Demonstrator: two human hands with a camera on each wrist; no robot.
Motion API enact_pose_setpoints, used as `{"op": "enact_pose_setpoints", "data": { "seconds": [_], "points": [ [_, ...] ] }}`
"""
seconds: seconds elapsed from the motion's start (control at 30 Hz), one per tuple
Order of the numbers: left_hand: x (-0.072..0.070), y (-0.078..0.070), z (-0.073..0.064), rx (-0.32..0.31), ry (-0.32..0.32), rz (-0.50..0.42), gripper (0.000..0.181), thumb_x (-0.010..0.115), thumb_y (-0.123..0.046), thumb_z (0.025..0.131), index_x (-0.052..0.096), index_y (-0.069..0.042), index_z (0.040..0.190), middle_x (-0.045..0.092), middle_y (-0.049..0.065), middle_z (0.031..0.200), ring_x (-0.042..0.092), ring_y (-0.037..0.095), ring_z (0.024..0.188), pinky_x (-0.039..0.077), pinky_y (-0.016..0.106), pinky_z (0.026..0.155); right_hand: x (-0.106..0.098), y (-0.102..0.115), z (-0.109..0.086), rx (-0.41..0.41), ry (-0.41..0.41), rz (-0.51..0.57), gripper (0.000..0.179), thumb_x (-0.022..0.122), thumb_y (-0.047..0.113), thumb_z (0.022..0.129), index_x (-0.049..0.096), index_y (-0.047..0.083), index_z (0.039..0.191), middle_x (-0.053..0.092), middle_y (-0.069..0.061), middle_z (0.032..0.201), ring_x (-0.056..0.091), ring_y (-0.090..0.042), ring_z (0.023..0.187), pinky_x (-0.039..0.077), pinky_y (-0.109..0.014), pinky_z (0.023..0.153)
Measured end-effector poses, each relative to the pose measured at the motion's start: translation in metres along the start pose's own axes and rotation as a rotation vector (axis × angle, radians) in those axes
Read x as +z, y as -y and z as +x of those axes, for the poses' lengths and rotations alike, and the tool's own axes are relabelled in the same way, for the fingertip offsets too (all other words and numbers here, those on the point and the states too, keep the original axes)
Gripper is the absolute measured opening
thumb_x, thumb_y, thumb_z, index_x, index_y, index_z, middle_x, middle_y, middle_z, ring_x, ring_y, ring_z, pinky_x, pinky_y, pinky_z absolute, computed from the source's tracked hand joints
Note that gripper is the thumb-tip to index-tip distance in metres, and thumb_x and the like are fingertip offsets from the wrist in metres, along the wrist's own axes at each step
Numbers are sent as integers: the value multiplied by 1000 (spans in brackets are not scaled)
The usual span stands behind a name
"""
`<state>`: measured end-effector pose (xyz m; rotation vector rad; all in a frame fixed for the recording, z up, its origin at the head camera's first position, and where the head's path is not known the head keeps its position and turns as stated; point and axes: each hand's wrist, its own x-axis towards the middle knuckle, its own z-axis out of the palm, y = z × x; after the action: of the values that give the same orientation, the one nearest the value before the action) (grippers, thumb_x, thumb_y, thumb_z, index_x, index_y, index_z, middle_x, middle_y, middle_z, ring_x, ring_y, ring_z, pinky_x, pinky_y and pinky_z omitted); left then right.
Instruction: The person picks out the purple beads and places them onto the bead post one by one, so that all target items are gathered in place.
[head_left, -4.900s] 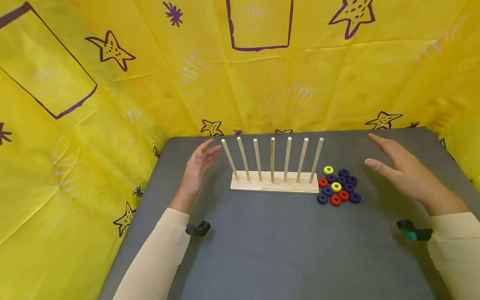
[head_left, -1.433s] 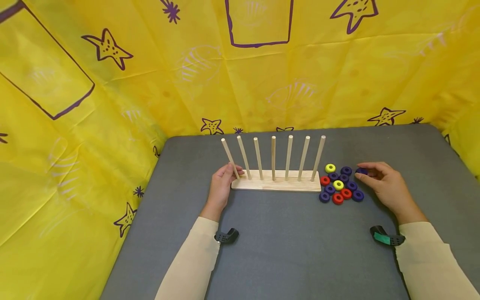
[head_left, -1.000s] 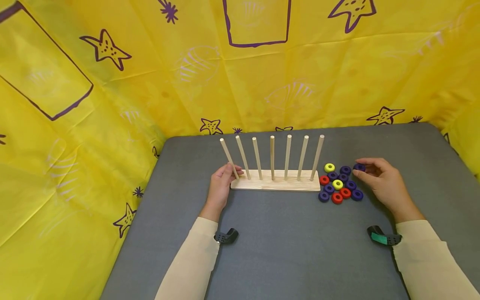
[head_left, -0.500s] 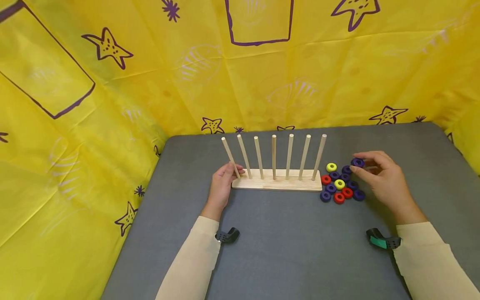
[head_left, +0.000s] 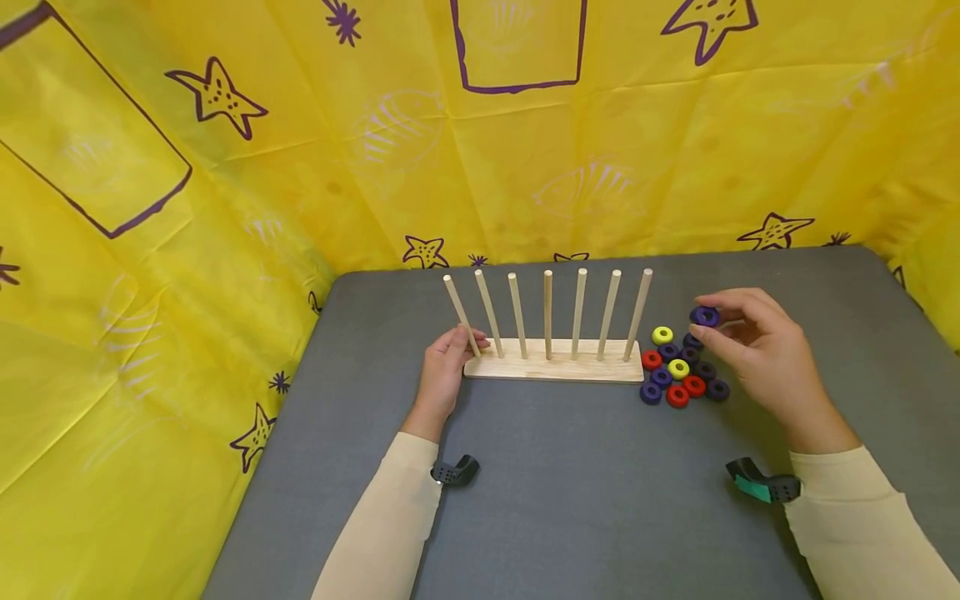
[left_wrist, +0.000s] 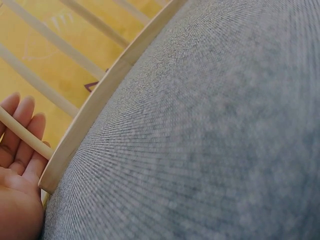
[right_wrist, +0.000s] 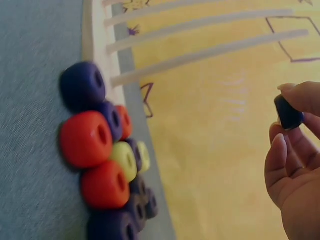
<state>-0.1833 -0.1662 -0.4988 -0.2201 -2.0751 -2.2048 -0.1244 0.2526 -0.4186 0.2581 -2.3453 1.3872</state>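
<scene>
A wooden peg rack point(head_left: 558, 371) with a row of several upright pegs stands on the grey table. My left hand point(head_left: 441, 379) is at its left end, thumb and fingers around the foot of the leftmost peg point(head_left: 457, 302); in the left wrist view the fingers point(left_wrist: 22, 112) lie behind that peg. My right hand point(head_left: 776, 362) pinches a dark blue ring point(right_wrist: 287, 114) between thumb and fingertips, raised above the table. Below and left of it, by the rack's right end, lies a cluster of loose rings: blue point(head_left: 650, 393), red point(head_left: 677, 397) and yellow point(head_left: 662, 335).
The grey table point(head_left: 570, 492) reaches back to a yellow cloth point(head_left: 495, 183) printed with purple stars and fish, which also hangs along the left and right sides. Both wrists wear dark bands point(head_left: 456, 472).
Both hands came inward from open, and the left took hold of the rack's end. The right hand picked up a blue ring, then lifted it up and leftward over the cluster.
</scene>
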Motion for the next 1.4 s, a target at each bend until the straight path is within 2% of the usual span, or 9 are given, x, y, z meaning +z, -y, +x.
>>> {"op": "enact_pose_setpoints", "data": {
  "seconds": [0.13,0.3,0.73,1.0,1.23,1.4],
  "points": [
    [0,0,0,-3,-3,-4,47,51,-26,119,70,17,114,72,29,109,72,32,105,54,46,103,2,12,4,-64,8,25,43,82,-21,86,75,-5,125,63,-1,117,60,-8,94,49,-8,82],
    [0,-1,0,-4,1,-6,47,51,-25,119,70,17,115,71,30,110,71,36,107,53,50,105,4,25,9,-90,24,22,42,82,-20,86,76,-3,124,63,0,119,60,-9,95,49,-8,83],
    [0,1,0,-5,-3,12,47,52,-28,119,71,14,114,75,21,106,72,32,106,55,40,101,4,51,27,-249,36,45,47,82,-28,79,75,-7,121,65,-6,117,59,-12,93,52,-12,83],
    [0,0,0,4,0,13,47,52,-28,119,70,15,115,75,20,107,71,35,108,54,43,101,6,66,34,-285,51,39,47,82,-28,79,75,-7,120,64,-4,117,60,-13,91,52,-12,83],
    [-1,2,-1,13,9,9,47,52,-29,119,70,15,116,74,24,111,72,27,107,54,43,102,12,73,40,-337,74,63,49,82,-30,77,75,-7,120,66,-10,116,61,-13,91,53,-13,82],
    [-1,1,-1,11,10,7,46,51,-27,119,70,15,117,73,27,112,71,29,108,54,47,104,15,76,43,-360,72,73,48,82,-30,77,75,-7,118,68,-10,116,62,-13,91,53,-14,81]
  ]
}}
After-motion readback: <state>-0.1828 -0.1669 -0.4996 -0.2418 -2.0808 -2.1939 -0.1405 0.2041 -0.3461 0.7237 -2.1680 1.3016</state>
